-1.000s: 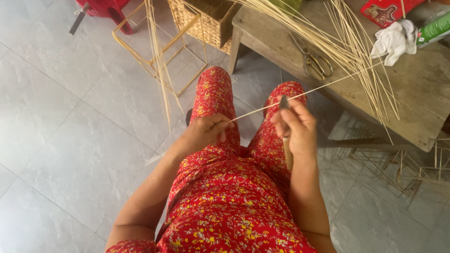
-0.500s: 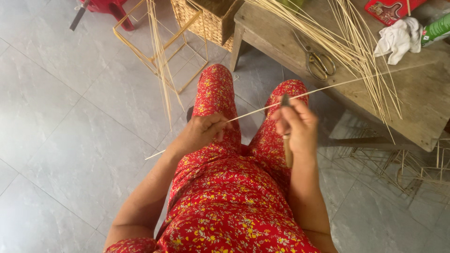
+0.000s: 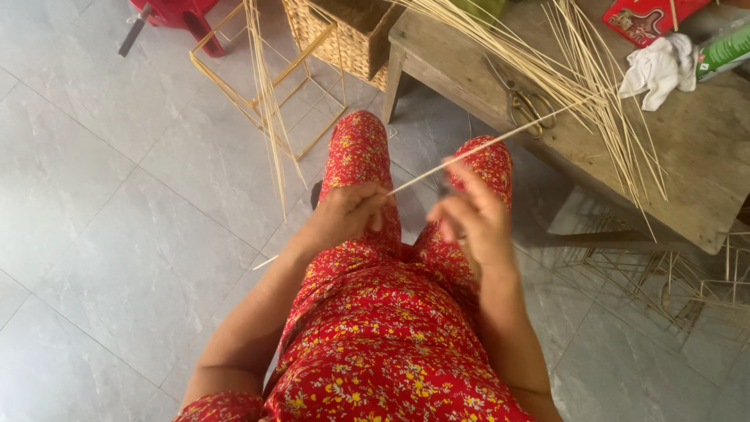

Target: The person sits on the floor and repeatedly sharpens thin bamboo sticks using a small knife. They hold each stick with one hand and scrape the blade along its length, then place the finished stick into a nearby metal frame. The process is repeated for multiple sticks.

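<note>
I sit in red flowered clothes with both hands over my knees. My left hand (image 3: 348, 211) pinches a long thin bamboo stick (image 3: 500, 141) that slants from the floor at lower left up over the table edge. My right hand (image 3: 473, 223) is blurred, just right of the left one and under the stick. It is closed around a small dark tool (image 3: 445, 187), perhaps a blade, whose tip touches the stick.
A wooden table (image 3: 703, 172) on the right carries a bundle of bamboo sticks (image 3: 594, 86), scissors (image 3: 531, 105), a white cloth (image 3: 660, 66), a green can (image 3: 723, 51) and a red packet (image 3: 648, 16). A wicker basket (image 3: 344, 35), a stick frame (image 3: 266, 86) and a red stool (image 3: 176, 12) stand ahead.
My right hand has shifted a little left and down along the stick and is now blurred. The dark tool has tilted lower. The left hand keeps its hold.
</note>
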